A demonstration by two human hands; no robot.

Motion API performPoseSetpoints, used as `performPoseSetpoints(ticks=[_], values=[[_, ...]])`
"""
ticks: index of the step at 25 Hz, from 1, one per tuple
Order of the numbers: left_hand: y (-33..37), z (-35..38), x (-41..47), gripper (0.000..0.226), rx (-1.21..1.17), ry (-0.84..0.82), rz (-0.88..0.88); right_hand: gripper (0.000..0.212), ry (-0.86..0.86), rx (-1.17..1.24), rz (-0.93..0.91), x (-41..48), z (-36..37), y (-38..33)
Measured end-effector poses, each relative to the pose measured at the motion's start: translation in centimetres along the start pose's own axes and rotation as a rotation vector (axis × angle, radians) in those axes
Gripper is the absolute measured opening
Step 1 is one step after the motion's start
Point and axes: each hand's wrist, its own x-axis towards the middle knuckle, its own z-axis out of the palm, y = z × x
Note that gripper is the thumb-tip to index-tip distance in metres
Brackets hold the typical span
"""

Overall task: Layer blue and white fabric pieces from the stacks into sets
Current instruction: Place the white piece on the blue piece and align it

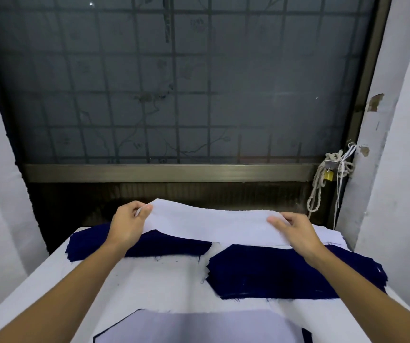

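Against the barred window (199, 82), your left hand (127, 224) and right hand (295, 230) pinch the white piece (211, 224) by its ends, long axis crosswise, layered set (194, 328) nearer you.

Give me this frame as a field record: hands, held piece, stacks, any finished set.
left hand: pinches the left corner of the white piece
right hand: grips its right end
white piece: lifted over the far side of the table, sagging between the hands
left blue stack: flat, partly under the left forearm
right blue stack: flat, thicker, beside the right forearm
white stack: far right, partly hidden by the lifted piece
layered set: near edge, white on top, blue rim showing
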Motion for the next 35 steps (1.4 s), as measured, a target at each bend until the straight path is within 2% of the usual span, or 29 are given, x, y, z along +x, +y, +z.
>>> performPoseSetpoints(ticks=[1, 3, 6, 8, 12, 16, 19, 22, 29, 32, 35], values=[[-0.6, -0.6, -1.4, 0.017, 0.011, -0.001, -0.008, 0.021, -0.028, 0.001, 0.02, -1.1, 0.5, 0.3], [-1.4, -0.8, -3.4, 0.018, 0.026, -0.001, 0.013, 0.032, -0.074, 0.015, 0.014, -2.6, 0.3, 1.1], [-3.9, -1.3, -7.3, 0.018, 0.073, -0.046, -0.048, 0.042, -0.193, -0.024, 0.04, -5.4, 1.0, 3.0], [-6.3, -1.8, -9.8, 0.018, 0.09, -0.1, -0.074, 0.035, -0.273, -0.032, 0.083, -7.3, 1.6, 5.0], [-9.6, -2.3, -13.1, 0.015, 0.191, -0.191, -0.074, 0.019, -0.302, -0.021, 0.136, -10.3, 2.2, 7.2], [-12.2, -2.4, -15.9, 0.017, 0.361, -0.199, -0.103, 0.013, -0.246, -0.084, 0.152, -12.0, 2.9, 9.3], [-13.2, -2.3, -17.2, 0.021, 0.445, -0.142, -0.115, 0.002, -0.116, -0.289, 0.156, -13.1, 3.7, 10.6], [-13.5, -1.9, -17.4, 0.023, 0.479, -0.082, -0.113, 0.012, -0.008, -0.503, 0.079, -14.0, 4.2, 10.8], [-14.0, -1.9, -17.2, 0.015, 0.475, -0.061, -0.111, 0.019, 0.04, -0.761, -0.055, -14.4, 4.8, 10.8], [-14.1, -1.8, -17.3, 0.012, 0.444, -0.05, -0.105, 0.018, 0.065, -0.812, -0.145, -14.4, 4.9, 11.0], [-14.1, -1.7, -17.2, 0.011, 0.415, -0.036, -0.104, 0.018, 0.018, -0.806, -0.192, -14.1, 4.8, 11.6]])
